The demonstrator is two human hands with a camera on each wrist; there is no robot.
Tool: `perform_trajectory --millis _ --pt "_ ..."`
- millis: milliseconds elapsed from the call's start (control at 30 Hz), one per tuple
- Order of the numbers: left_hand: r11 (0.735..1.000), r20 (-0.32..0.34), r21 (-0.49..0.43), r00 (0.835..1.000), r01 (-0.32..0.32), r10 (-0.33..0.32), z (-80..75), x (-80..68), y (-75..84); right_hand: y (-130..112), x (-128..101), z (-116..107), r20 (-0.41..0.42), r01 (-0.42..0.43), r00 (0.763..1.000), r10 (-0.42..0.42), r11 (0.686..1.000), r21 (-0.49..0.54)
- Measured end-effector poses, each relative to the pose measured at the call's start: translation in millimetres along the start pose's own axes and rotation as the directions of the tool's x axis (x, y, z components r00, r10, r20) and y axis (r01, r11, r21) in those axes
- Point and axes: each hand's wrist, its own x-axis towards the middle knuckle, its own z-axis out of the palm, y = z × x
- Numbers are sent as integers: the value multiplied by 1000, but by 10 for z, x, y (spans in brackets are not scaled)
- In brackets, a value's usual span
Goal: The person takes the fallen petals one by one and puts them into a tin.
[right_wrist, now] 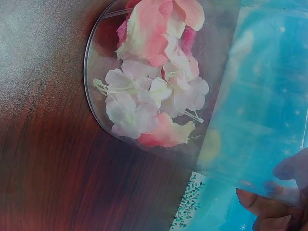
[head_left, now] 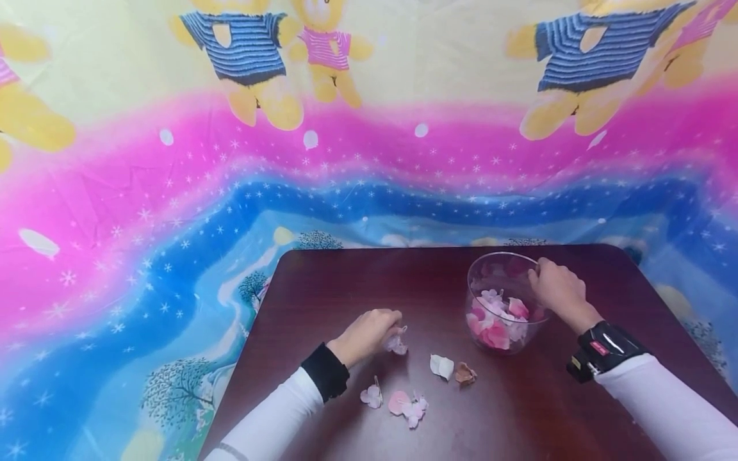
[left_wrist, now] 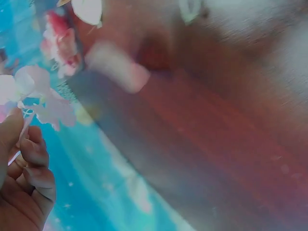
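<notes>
A clear round jar [head_left: 501, 269] stands on the dark wooden table [head_left: 346, 282] with pink and white fabric petals [head_left: 497, 318] inside. My right hand [head_left: 556, 286] grips its rim on the right side; in the right wrist view the petals [right_wrist: 154, 91] show through the jar wall [right_wrist: 255, 115], with my fingertips [right_wrist: 260, 204] on the rim. My left hand [head_left: 369, 333] pinches a pale pink flower [head_left: 396, 342] just above the table; the same flower [left_wrist: 48, 108] shows at my fingers [left_wrist: 33, 154] in the left wrist view.
Loose petals lie near the table's front: a pale pink one [head_left: 371, 396], a pink cluster [head_left: 408, 406], a white one [head_left: 442, 366] and a brown one [head_left: 464, 374]. A bright cloth with bears [head_left: 254, 57] hangs behind and around the table.
</notes>
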Motion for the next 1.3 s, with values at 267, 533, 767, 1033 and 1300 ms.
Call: perform_trajectory --millis 267,533,767,1033,1300 --pt "998 -46 -27 997 -58 57 -223 145 76 12 3 1 -4 1 1000 -1 1000 -2" --pt "995 -60 6 993 -103 103 -378 316 181 23 7 13 -8 6 1000 -6 1000 1" --pt "988 -97 62 984 -142 147 -537 446 276 19 -3 2 -12 8 1000 -8 1000 6" --pt "956 -189 167 944 -240 270 -641 597 404 12 7 2 -16 5 1000 -5 1000 3" --pt "956 -220 169 936 -241 275 -793 866 579 12 -5 -9 -13 1 1000 -1 1000 5"
